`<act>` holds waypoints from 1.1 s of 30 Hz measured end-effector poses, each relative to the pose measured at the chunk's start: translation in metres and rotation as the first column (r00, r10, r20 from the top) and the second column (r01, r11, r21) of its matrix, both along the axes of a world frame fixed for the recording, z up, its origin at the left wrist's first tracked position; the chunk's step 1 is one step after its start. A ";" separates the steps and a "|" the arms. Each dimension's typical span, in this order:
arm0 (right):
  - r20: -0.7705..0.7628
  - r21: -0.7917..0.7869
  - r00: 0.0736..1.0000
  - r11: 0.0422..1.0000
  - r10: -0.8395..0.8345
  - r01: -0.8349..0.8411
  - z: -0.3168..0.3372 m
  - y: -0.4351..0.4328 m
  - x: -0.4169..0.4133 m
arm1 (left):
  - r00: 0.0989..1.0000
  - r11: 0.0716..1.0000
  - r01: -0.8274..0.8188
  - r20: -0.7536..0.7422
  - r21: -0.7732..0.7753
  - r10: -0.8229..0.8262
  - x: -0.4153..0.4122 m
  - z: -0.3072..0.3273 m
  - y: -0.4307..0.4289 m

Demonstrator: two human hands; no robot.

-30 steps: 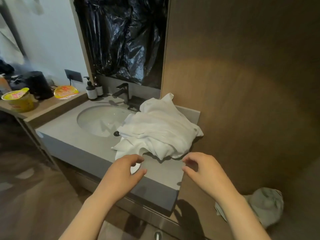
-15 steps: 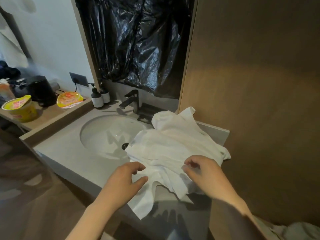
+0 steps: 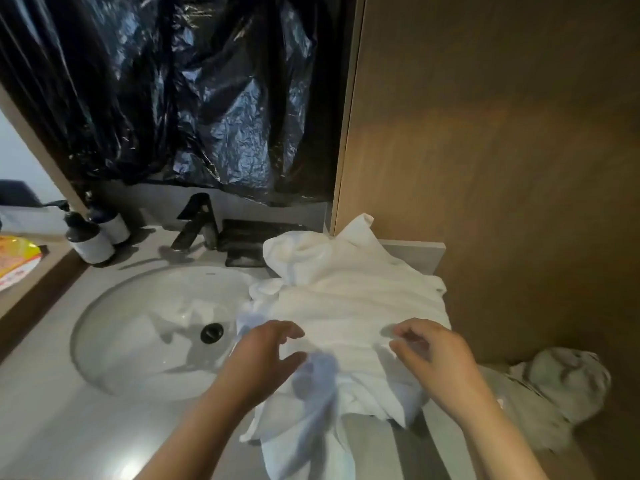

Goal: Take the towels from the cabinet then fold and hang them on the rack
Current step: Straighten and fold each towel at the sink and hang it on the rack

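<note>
A crumpled heap of white towels (image 3: 349,306) lies on the grey counter (image 3: 69,431), to the right of the round sink basin (image 3: 149,327). One corner hangs over the counter's front edge. My left hand (image 3: 266,355) hovers over the near left part of the heap, fingers curled and apart, thumb near the cloth. My right hand (image 3: 433,351) hovers over the near right part, fingers bent. Neither hand clearly pinches the fabric. No rack is in view.
A black tap (image 3: 197,220) stands behind the basin, with two pump bottles (image 3: 93,233) to its left. Black plastic sheeting (image 3: 180,91) covers the wall above. A wooden panel (image 3: 502,150) rises on the right. A pale bundle (image 3: 561,386) lies low at the right.
Both hands have moved forward from in front of the counter edge to over the towel heap. The view has come closer and tilted down onto the counter.
</note>
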State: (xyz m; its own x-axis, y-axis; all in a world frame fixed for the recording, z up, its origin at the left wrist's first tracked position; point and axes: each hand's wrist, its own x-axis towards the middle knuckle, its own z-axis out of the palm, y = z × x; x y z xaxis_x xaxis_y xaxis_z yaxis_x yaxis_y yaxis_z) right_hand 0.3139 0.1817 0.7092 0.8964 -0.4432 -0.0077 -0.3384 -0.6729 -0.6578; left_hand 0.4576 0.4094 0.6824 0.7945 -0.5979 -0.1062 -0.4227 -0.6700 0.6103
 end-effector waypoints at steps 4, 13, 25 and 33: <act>0.010 0.014 0.993 0.993 -0.119 0.119 -0.006 0.013 -0.012 | 0.995 0.994 0.102 -0.005 -0.025 -0.102 0.017 -0.011 -0.007; 0.019 0.058 0.973 0.972 -0.228 0.227 -0.012 0.021 -0.037 | 0.976 0.975 0.216 0.031 -0.052 -0.215 0.015 -0.038 -0.025; -0.022 -0.001 0.986 0.986 -0.164 0.164 -0.021 0.014 -0.043 | 0.982 0.986 0.166 0.092 0.030 -0.168 0.020 -0.054 -0.027; -0.013 -0.005 0.990 0.990 -0.142 0.142 -0.021 0.009 -0.042 | 0.973 0.988 0.142 0.192 -0.055 -0.129 0.014 -0.051 -0.023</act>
State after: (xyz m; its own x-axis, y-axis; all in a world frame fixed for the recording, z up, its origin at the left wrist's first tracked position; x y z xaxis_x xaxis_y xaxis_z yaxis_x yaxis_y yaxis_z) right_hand 0.2714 0.1912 0.6879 0.8242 -0.5660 -0.0165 -0.4390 -0.6203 -0.6499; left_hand 0.4721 0.3861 0.6309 0.7078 -0.7018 0.0811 -0.6175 -0.5587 0.5537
